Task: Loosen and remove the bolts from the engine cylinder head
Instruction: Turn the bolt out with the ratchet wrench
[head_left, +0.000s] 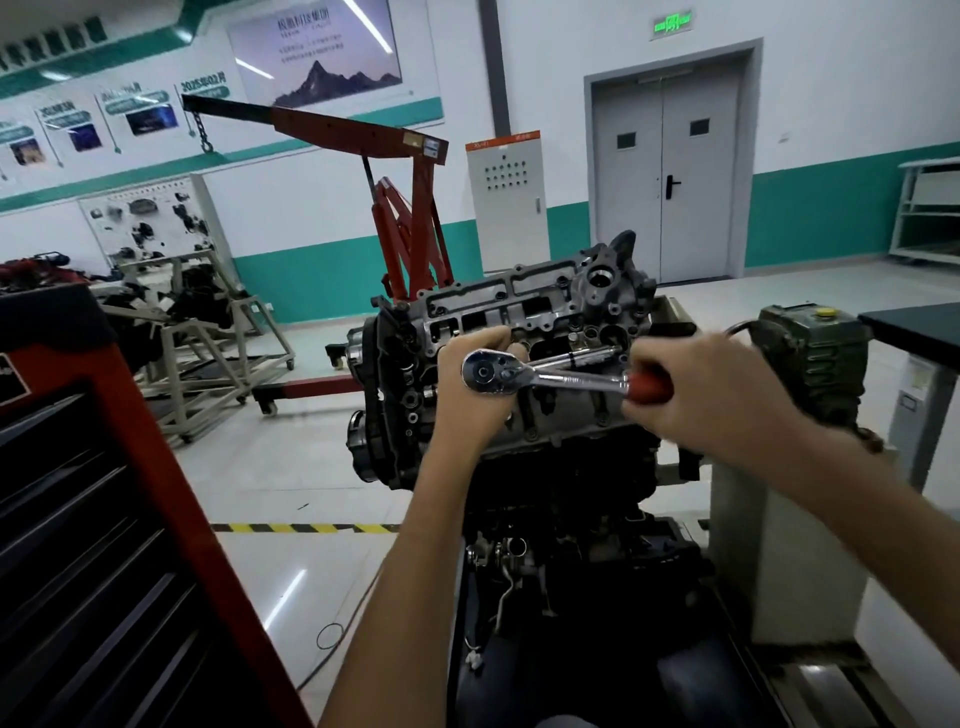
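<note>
Forearms: two, bare, reaching up from the bottom edge; I count one left hand (467, 387) and one right hand (698, 395).
Right fingers: wrapped tight round the red grip of the single ratchet (519, 375).
Left fingers: curled over the ratchet's round head with the thumb beneath it. I cannot tell whether they also hold a socket behind it.
Cylinder head (519, 301): one, on top of the engine, just beyond and below both sets of fingers, its open face tilted toward me.
Bolts (530, 434): several dark heads along the near edge, below the left thumb and under the right knuckles. They are too small and blurred for a firm count.
Chrome bar (576, 357): one, just behind the ratchet shank, running between the two hands toward a bore in the casting. I judge it an extension; its ends are hidden.
Risk, slip: the ratchet looks held in the air and not seated. If I pull on a half-seated drive, it could round a bolt and throw the right knuckles into the casting.
Risk, drop: a freed bolt could fall into the open bores beside the left fingertips.
Surroundings: one red tool cabinet (104, 467) well left of the left fingers; one red engine hoist (410, 218) beyond them.
</note>
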